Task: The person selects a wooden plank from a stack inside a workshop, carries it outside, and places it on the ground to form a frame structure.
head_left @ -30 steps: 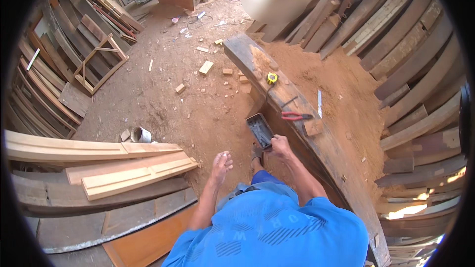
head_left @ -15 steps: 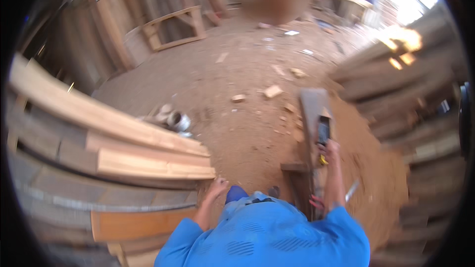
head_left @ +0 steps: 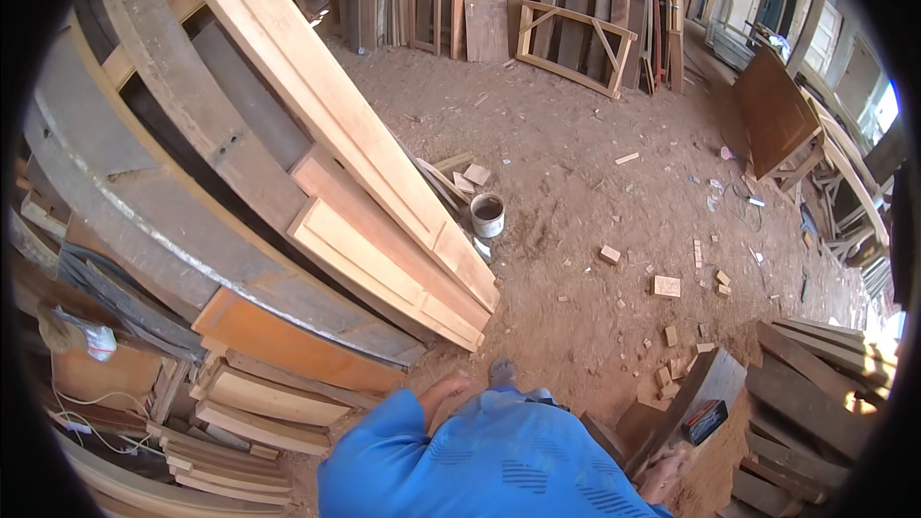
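My right hand (head_left: 666, 472) is low on the right, over a thick wooden beam (head_left: 693, 405) and just below a small dark box (head_left: 705, 422) lying on it. The fingers are too unclear to show whether they grip anything. My left hand (head_left: 449, 388) hangs beside my body, close to the near ends of the pale planed boards (head_left: 384, 273). My blue sleeve and body partly cover it, and its fingers cannot be made out.
A white bucket (head_left: 487, 216) stands on the dirt floor beyond the boards. Wood offcuts (head_left: 667, 286) lie scattered ahead. An orange-brown panel (head_left: 297, 341) and stacked timber (head_left: 259, 422) fill the left. A wooden frame (head_left: 576, 48) leans at the back; rough planks (head_left: 806, 403) lie right.
My view has swung left, so the beam and dark box now appear lower and farther right. My right hand now shows lower, just below the box; the left stays near the board ends.
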`<state>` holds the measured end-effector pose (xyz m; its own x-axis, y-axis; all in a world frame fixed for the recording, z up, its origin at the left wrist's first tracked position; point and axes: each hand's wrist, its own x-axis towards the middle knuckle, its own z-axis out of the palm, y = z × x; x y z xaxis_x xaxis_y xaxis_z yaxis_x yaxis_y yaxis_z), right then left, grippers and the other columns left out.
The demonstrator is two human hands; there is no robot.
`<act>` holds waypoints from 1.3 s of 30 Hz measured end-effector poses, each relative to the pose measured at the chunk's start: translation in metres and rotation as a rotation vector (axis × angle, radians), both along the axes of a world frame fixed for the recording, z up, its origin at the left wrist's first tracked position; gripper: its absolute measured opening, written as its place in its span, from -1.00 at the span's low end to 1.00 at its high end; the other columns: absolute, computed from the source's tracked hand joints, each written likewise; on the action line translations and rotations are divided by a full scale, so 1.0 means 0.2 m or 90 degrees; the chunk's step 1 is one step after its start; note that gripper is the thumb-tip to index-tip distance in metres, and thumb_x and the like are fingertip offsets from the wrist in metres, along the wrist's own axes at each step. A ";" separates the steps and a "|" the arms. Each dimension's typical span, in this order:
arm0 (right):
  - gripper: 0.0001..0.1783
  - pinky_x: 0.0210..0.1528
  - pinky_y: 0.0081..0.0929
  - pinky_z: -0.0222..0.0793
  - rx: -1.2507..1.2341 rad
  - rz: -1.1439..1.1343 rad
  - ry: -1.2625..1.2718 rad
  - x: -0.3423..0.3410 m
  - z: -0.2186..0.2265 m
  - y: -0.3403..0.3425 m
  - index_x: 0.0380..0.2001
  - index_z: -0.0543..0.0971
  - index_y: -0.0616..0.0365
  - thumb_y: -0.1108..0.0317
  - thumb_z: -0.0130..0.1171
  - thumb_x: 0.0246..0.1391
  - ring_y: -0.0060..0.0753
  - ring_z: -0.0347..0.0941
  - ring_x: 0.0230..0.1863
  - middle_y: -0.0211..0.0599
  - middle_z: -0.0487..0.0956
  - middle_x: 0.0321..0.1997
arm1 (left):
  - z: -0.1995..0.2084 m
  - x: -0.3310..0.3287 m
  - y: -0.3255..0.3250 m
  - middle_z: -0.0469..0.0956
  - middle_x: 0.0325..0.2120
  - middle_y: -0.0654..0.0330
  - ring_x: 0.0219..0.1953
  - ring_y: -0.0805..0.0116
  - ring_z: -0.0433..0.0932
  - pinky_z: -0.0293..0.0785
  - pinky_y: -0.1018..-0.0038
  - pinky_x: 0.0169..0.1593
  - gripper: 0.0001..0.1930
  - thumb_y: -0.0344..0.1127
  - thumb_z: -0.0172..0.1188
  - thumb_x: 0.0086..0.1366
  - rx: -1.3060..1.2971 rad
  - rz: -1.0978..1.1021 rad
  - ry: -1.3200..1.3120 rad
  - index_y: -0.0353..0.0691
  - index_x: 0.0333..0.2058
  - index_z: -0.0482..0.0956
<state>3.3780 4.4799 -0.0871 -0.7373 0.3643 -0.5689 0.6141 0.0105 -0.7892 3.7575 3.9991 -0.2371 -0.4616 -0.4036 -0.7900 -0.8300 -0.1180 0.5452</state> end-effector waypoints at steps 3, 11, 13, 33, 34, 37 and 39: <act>-0.53 -0.37 -0.47 0.35 0.101 0.219 -0.142 0.20 -0.18 -0.24 -0.22 0.47 0.03 -0.17 -0.08 0.21 -0.37 0.38 -0.42 -0.36 0.50 -0.42 | 0.07 -0.13 -0.19 0.51 -0.68 0.18 -0.66 0.31 0.44 0.34 0.31 -0.57 -0.70 -0.16 0.08 0.20 0.007 0.063 -0.030 -0.29 -0.51 0.59; -0.43 -0.08 -0.32 0.31 0.088 0.820 -0.240 -0.02 -0.62 -1.03 -0.09 0.47 0.03 -0.25 -0.09 0.18 -0.29 0.36 -0.11 -0.23 0.51 -0.21 | 0.23 -0.42 -0.58 0.55 -0.64 0.12 -0.68 0.34 0.47 0.36 0.35 -0.61 -0.71 -0.18 0.07 0.22 0.008 0.263 0.143 -0.28 -0.50 0.59; -0.40 -0.01 -0.29 0.30 0.037 0.857 -0.248 -0.22 -0.73 -1.18 -0.06 0.47 0.03 -0.27 -0.09 0.17 -0.26 0.36 -0.03 -0.19 0.51 -0.16 | 0.15 -0.44 -0.59 0.53 -0.66 0.14 -0.70 0.33 0.46 0.35 0.37 -0.61 -0.70 -0.16 0.08 0.24 -0.045 0.263 0.051 -0.30 -0.48 0.58; -0.63 -0.54 -0.35 0.37 0.000 1.162 -0.168 -1.20 -0.36 -2.73 -0.18 0.48 0.23 0.15 0.03 0.11 -0.35 0.47 -0.50 -0.13 0.60 -0.34 | 0.20 -0.60 -0.25 0.50 -0.57 0.18 -0.49 0.37 0.49 0.46 0.32 -0.41 -0.84 -0.26 0.10 0.20 -0.030 0.642 0.435 -0.23 -0.42 0.55; -0.61 -0.56 -0.38 0.36 0.001 1.162 -0.179 -1.20 -0.38 -2.71 -0.16 0.47 0.25 0.14 0.00 0.11 -0.37 0.47 -0.50 -0.12 0.59 -0.34 | 0.32 -0.57 -0.40 0.52 -0.49 0.23 -0.43 0.40 0.50 0.47 0.36 -0.36 -0.83 -0.23 0.11 0.24 -0.077 0.777 0.407 -0.20 -0.35 0.53; -0.62 -0.56 -0.37 0.35 0.114 1.175 -0.196 -1.31 -0.48 -2.53 -0.21 0.49 0.27 0.14 0.04 0.10 -0.36 0.47 -0.51 -0.13 0.60 -0.34 | 0.90 -0.59 -0.84 0.46 -0.03 0.10 -0.02 0.32 0.45 0.44 0.46 -0.03 -0.48 -0.07 0.14 0.31 -0.407 0.975 0.350 -0.25 0.13 0.35; -0.69 -0.54 -0.32 0.36 0.011 1.163 -0.225 -1.37 -0.61 -2.37 -0.23 0.53 0.20 0.18 0.04 0.10 -0.35 0.49 -0.50 -0.13 0.60 -0.34 | 1.30 -0.45 -1.08 0.33 0.10 -0.05 0.17 0.18 0.30 0.21 0.39 0.23 -0.32 -0.07 0.10 0.34 -0.618 0.786 0.175 -0.44 0.23 0.11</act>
